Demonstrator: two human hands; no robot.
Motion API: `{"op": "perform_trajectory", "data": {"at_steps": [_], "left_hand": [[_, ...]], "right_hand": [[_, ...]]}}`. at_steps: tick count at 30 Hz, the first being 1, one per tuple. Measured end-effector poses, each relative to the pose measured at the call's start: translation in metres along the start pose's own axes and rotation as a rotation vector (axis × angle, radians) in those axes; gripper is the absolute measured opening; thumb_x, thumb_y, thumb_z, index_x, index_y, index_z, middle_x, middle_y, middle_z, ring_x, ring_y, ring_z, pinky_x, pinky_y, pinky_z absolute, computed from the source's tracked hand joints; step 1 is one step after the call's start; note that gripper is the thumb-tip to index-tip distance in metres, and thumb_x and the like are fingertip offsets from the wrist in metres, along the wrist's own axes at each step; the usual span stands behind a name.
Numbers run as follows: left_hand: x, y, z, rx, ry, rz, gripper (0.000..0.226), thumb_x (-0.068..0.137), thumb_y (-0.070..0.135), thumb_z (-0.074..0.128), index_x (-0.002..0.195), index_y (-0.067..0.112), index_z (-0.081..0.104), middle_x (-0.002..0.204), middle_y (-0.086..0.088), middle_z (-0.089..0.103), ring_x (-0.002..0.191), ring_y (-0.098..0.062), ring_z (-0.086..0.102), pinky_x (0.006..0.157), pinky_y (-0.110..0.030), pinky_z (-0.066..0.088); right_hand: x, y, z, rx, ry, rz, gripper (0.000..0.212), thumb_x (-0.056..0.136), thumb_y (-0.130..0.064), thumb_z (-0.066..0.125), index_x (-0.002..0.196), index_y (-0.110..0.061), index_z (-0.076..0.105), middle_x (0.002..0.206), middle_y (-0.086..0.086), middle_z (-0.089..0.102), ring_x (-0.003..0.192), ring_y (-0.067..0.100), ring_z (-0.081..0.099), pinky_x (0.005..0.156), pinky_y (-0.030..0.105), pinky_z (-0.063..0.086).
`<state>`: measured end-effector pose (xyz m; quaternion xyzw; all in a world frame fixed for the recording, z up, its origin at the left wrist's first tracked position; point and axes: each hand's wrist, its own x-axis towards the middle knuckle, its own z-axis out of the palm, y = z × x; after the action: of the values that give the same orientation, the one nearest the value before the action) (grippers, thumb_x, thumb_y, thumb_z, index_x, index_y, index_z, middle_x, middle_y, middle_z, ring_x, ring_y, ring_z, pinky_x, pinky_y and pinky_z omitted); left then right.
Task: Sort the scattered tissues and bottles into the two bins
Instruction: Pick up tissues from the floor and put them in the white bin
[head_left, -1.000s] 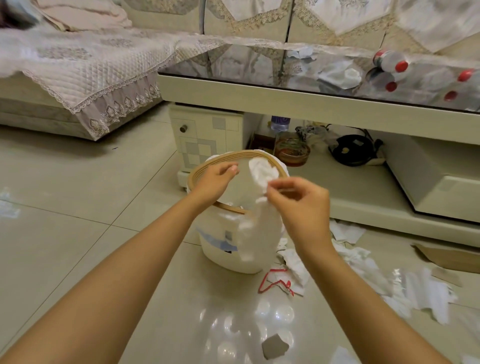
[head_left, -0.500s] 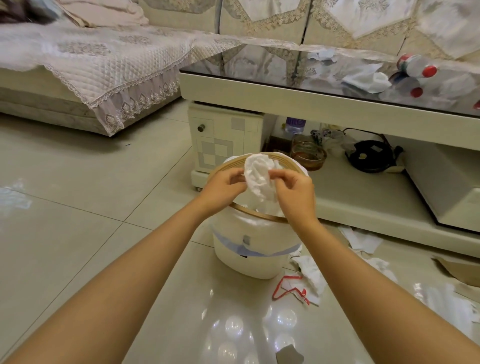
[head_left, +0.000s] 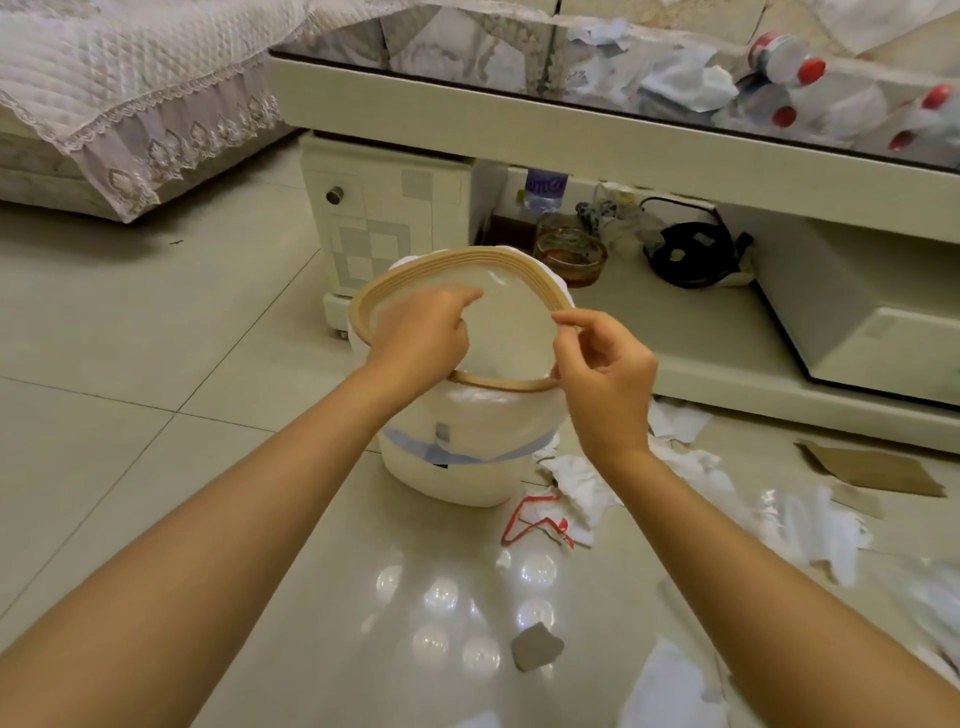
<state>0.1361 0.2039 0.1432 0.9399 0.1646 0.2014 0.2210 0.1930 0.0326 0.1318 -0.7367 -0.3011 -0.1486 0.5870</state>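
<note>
The tiled floor (head_left: 130, 415) carries a white bin (head_left: 457, 462), with crumpled tissues (head_left: 587, 483) and cardboard scraps (head_left: 872, 467) scattered beside it.
</note>
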Motion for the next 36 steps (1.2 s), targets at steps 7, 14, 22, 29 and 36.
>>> {"op": "perform_trajectory", "data": {"at_steps": [7, 14, 22, 29, 36], "left_hand": [[-0.033, 0.049, 0.043, 0.160, 0.280, 0.686, 0.023, 0.089, 0.012, 0.054, 0.107, 0.008, 0.068, 0.108, -0.008, 0.067, 0.098, -0.026, 0.060, 0.074, -0.036, 0.048], [-0.053, 0.055, 0.148, 0.227, -0.133, 0.842, 0.043, 0.076, 0.003, 0.069, 0.117, 0.009, 0.059, 0.116, -0.009, 0.062, 0.101, -0.026, 0.062, 0.076, -0.035, 0.054], [-0.056, 0.037, 0.228, 0.481, -0.787, 0.387, 0.094, 0.086, 0.041, 0.065, 0.153, 0.029, 0.000, 0.160, -0.012, 0.000, 0.147, -0.034, 0.006, 0.111, -0.044, 0.028], [-0.062, 0.031, 0.254, 0.532, -0.673, 0.403, 0.047, 0.096, 0.020, 0.045, 0.140, 0.023, 0.030, 0.131, -0.012, 0.038, 0.103, -0.031, 0.049, 0.068, -0.037, 0.033], [-0.057, 0.026, 0.244, 0.370, -0.489, 0.343, 0.023, 0.085, 0.011, 0.059, 0.107, 0.010, 0.055, 0.107, -0.012, 0.051, 0.080, -0.032, 0.057, 0.048, -0.031, 0.029]], "right_hand": [[-0.044, 0.047, -0.045, -0.070, 0.019, 0.119, 0.016, 0.084, -0.024, 0.055, 0.091, -0.024, 0.069, 0.061, 0.008, 0.061, 0.053, 0.031, 0.056, 0.051, 0.048, 0.048], [-0.082, 0.106, -0.084, -0.320, -0.038, 0.317, 0.017, 0.081, -0.016, 0.062, 0.089, -0.026, 0.072, 0.059, -0.003, 0.063, 0.059, 0.019, 0.060, 0.060, 0.041, 0.053], [-0.117, 0.158, -0.126, -0.477, -0.068, 0.509, 0.014, 0.084, -0.021, 0.064, 0.087, -0.032, 0.072, 0.057, -0.005, 0.062, 0.062, 0.016, 0.061, 0.062, 0.037, 0.051], [-0.128, 0.180, -0.144, -0.573, -0.053, 0.543, 0.013, 0.084, -0.019, 0.065, 0.091, -0.026, 0.074, 0.078, -0.010, 0.067, 0.072, 0.012, 0.061, 0.067, 0.033, 0.051], [-0.121, 0.212, -0.137, -0.639, -0.168, 0.530, 0.015, 0.086, -0.020, 0.059, 0.095, -0.025, 0.070, 0.098, -0.011, 0.059, 0.075, 0.010, 0.057, 0.065, 0.032, 0.048]]}}
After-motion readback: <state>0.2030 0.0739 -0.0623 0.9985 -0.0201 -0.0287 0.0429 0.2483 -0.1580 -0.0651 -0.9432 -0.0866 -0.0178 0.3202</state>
